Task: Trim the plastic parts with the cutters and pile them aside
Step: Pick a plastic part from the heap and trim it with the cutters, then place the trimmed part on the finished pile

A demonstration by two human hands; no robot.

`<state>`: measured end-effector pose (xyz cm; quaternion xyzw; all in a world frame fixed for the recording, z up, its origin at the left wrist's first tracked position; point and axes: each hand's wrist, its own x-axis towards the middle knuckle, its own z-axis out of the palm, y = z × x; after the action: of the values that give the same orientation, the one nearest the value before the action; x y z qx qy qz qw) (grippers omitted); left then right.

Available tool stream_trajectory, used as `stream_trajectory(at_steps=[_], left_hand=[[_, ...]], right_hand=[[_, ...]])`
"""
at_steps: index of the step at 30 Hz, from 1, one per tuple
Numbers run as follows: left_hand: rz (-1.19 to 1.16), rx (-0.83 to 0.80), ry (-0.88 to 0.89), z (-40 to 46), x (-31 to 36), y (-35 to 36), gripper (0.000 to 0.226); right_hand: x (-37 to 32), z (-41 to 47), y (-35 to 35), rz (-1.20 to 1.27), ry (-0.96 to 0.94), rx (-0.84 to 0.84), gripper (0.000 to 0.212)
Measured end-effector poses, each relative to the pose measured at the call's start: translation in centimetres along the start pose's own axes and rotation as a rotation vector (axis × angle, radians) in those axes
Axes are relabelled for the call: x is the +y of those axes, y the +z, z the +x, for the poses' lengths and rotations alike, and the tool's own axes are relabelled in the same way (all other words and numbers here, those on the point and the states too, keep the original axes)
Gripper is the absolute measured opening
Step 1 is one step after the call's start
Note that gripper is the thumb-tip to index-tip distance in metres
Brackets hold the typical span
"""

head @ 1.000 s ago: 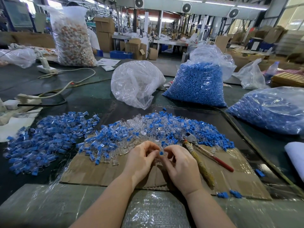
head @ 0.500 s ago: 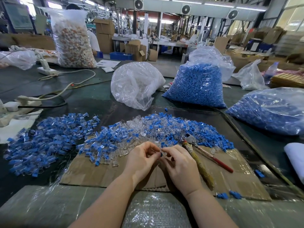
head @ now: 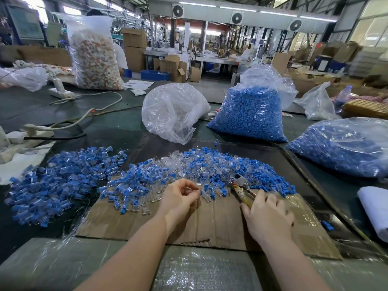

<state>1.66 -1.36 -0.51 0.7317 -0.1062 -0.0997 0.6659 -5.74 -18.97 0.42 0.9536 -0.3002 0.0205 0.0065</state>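
A heap of small blue and clear plastic parts (head: 201,166) lies across the far edge of a cardboard sheet (head: 218,225). A second pile of blue parts (head: 63,177) lies to the left on the dark table. My left hand (head: 180,198) pinches a small clear part between thumb and fingertips, just in front of the heap. The cutters (head: 241,185) lie on the cardboard with metal jaws toward the heap. My right hand (head: 266,213) lies spread over the cutters' handles, fingers loosely extended, partly hiding them.
Behind the heap stand a crumpled clear bag (head: 174,112) and a full bag of blue parts (head: 249,114); another blue-filled bag (head: 344,145) lies at right. Power strips and cables (head: 63,122) lie far left. A white cloth (head: 375,206) sits at the right edge.
My hands were together working one part; my right hand has moved right onto the cutters' handles, while the left keeps the part.
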Motion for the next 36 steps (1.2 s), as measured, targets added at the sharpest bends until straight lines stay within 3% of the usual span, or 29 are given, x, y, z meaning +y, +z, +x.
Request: stream_trajectory(at_steps=[3,7,9,12,14,19,22,28,36], left_hand=[[-0.072,0.02,-0.044,0.1,0.5,0.0,0.006],[-0.169,0.053,-0.089,0.5,1.1,-0.1,0.005],[-0.2,0.059,-0.126,0.8,1.3,-0.2,0.006],[-0.227,0.072,-0.151,1.2,1.4,-0.4,0.007],[-0.232,0.086,-0.152,1.5,1.4,-0.6,0.007],[-0.239,0.124,-0.159,1.8,1.3,-1.3,0.006],[-0.222,0.131,-0.159,1.9,1.3,-1.3,0.006],[-0.208,0.175,-0.158,2.1,1.3,-1.4,0.008],[-0.217,0.21,-0.158,2.0,1.4,-1.3,0.007]], right_hand=[[-0.2,-0.2,-0.6,-0.032,-0.061,0.075,0.045],[-0.8,-0.2,-2.4,0.075,-0.203,0.066,0.039],[-1.4,-0.3,-3.4,0.342,-0.284,-0.044,0.036],[-2.4,-1.0,-5.2,0.841,-0.252,-0.38,0.036],[-2.5,-1.2,-5.7,0.954,-0.216,-0.534,0.039],[-2.5,-1.1,-5.7,0.97,-0.231,-0.696,0.019],[-2.8,-1.3,-5.4,0.952,-0.198,-0.731,0.018],[-3.0,-1.1,-5.4,0.95,-0.226,-0.77,0.032],[-3.2,-1.1,-6.0,0.938,-0.281,-0.783,0.034]])
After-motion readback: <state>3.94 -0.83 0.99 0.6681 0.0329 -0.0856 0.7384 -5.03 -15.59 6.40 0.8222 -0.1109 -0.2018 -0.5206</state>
